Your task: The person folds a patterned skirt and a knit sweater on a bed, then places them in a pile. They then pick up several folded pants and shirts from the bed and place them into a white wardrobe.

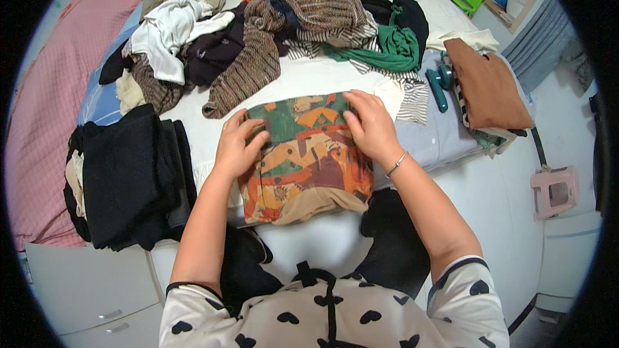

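A folded garment with a green, orange and tan pattern (309,150) lies flat at the bed's near edge, its plain tan part towards me. My left hand (239,142) rests on its left side, thumb and fingers apart. On its upper right corner lies my right hand (370,128), a thin bracelet at the wrist, fingers spread. Neither hand is closed around the cloth. Beyond them is a loose heap with a brown striped knit garment (319,7), a white garment (167,34) and a green garment (391,46).
At left stands a stack of folded black clothes (125,179), beside a pink quilted cover (63,121). Folded clothes with a brown garment (488,87) on top lie at right, next to a teal handheld device (437,89). A pink plastic stool (556,192) stands on the floor.
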Available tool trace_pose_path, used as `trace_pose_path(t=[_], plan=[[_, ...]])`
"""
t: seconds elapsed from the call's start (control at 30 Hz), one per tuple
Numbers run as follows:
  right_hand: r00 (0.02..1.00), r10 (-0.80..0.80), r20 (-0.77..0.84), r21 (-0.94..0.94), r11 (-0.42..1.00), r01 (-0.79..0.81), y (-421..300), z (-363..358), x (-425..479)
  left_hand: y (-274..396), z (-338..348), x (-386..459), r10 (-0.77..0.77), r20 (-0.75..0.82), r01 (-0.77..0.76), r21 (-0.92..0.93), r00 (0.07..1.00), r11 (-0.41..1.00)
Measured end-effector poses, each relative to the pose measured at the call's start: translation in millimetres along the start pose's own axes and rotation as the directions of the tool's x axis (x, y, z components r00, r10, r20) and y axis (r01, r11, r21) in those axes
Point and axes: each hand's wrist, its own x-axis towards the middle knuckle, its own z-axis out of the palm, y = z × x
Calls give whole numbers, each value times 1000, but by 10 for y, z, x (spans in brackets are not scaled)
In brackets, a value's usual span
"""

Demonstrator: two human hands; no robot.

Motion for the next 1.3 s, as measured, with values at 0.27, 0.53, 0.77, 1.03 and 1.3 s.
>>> trace_pose_path(t=[0.27, 0.53, 0.77, 1.03, 1.3], plan=[[991, 45, 130, -126, 992, -29, 85, 113, -407, -654, -34, -507, -168, -164, 205, 243, 972, 948], [970, 228, 80, 213, 947, -241, -622, -251, -953, 201, -117, -893, -302, -208, 303, -31, 930, 953], [929, 293, 225, 238, 908, -344, -783, -80, -1528, 236, 116, -1158, -244, -270, 262, 32, 931, 964], [846, 526, -89, 215, 839, -499, -456, -5, -1426, 86, 135, -1236, -508, -130, 393, -483, 851, 783], [868, 492, -70, 147, 866, -479, -369, 53, -1353, -62, 205, -1281, -521, 39, 463, -519, 853, 719]])
